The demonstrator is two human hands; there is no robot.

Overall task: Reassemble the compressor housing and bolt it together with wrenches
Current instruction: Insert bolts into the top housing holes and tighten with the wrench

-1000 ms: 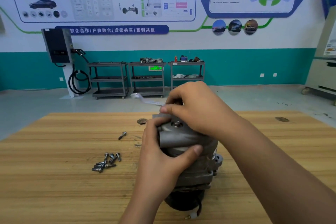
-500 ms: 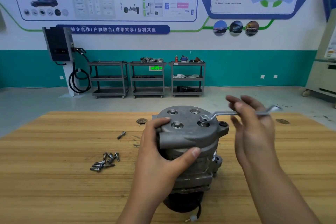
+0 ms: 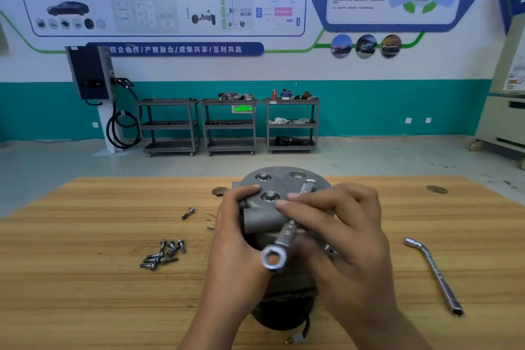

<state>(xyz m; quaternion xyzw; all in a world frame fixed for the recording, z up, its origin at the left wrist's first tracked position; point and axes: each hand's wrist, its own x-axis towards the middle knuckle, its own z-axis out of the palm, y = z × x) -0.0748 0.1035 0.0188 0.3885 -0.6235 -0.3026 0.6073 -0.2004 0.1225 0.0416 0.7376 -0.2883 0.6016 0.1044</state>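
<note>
- While the cover already sits on the compressor housing (image 3: 284,187), how far would you say the bolting has got?
- Partway, I judge. In the head view the housing stands upright on the bench (image 3: 85,278) at lower centre of the frame, with the cover on top. Bolt heads show in two recesses of the cover. A third recess toward the back looks empty, though I cannot be sure. The ring wrench (image 3: 285,237) has its far end seated on another bolt at the cover's right rim, so tightening looks like the step in hand.
- And what is left?
- A heap of loose bolts (image 3: 162,254) lies on the bench left of the housing, and a single bolt (image 3: 188,212) lies apart, higher in the frame. Whether all of them belong to this housing I cannot tell. A second wrench (image 3: 434,273), bent at its upper end, lies untouched well apart at the right.
- What about the hands?
- The left hand (image 3: 235,236) wraps round the housing's left side, fingertips hooked over the top edge, bracing it. The right hand (image 3: 346,236) is blurred. Its fingers curl over the wrench shank near the middle and hold it, and the free ring end points down toward lower centre.
</note>
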